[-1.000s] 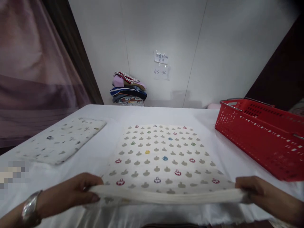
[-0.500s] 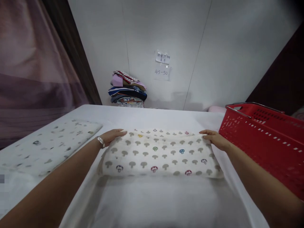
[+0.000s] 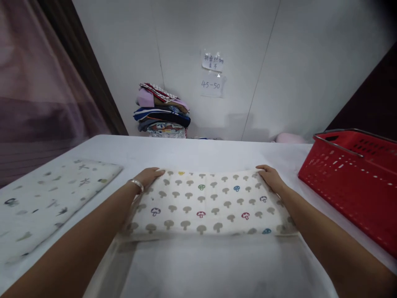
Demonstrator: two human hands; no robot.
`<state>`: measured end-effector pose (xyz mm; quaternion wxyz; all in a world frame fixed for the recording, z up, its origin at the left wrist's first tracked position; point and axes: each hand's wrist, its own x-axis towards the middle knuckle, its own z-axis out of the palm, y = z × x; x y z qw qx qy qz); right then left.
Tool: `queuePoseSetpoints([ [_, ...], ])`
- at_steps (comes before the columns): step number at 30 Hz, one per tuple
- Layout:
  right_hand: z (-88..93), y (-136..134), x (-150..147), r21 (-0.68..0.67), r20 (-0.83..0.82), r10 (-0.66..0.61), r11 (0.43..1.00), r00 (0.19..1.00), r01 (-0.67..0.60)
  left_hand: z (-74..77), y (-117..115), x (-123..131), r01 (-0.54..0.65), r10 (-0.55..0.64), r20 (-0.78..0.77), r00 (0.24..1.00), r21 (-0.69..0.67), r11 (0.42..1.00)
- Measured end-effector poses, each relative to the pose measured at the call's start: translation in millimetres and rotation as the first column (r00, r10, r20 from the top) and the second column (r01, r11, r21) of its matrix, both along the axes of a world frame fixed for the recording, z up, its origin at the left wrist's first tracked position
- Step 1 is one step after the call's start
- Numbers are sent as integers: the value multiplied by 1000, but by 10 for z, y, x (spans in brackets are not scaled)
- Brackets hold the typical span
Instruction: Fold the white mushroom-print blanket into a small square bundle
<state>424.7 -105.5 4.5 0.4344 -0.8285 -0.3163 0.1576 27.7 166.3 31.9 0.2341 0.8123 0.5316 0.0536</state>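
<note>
A white cloth (image 3: 204,203) printed with grey and coloured mushrooms stretches across the middle of the table. Its far left corner is pinched by my left hand (image 3: 150,176), thumb on top, with a silver bangle at the wrist. My right hand (image 3: 270,178) grips the far right corner, its fingers at the edge. Between my hands the far edge runs nearly straight. The near part of the cloth hangs or lies toward me with a level lower edge; whether it touches the table I cannot tell.
A folded white cloth with a leaf-like print (image 3: 58,198) lies at the left of the white table (image 3: 211,155). On the right stands a red basket (image 3: 350,182). Against the wall rises a stack of folded clothes (image 3: 163,111), below and left of handwritten paper signs (image 3: 212,85).
My view has shifted slightly. The cloth's far edge is now pulled straight at my hands, where a strip of fabric showed beyond it before; its near edge reaches a little lower.
</note>
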Motion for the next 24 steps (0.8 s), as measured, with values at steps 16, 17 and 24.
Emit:
queuePoseSetpoints([
  [16, -247, 140, 102, -52, 212, 44, 998, 976, -34, -125, -172, 127, 6, 34, -244, 969, 160, 987],
  [17, -250, 147, 103, -64, 215, 48, 997, 975, -35, -117, -192, 139, 23, 23, -271, 962, 168, 985],
  [24, -166, 102, 142, -98, 192, 69, 994, 979, -50, -18, -131, 207, 95, -42, -355, 934, 133, 987],
])
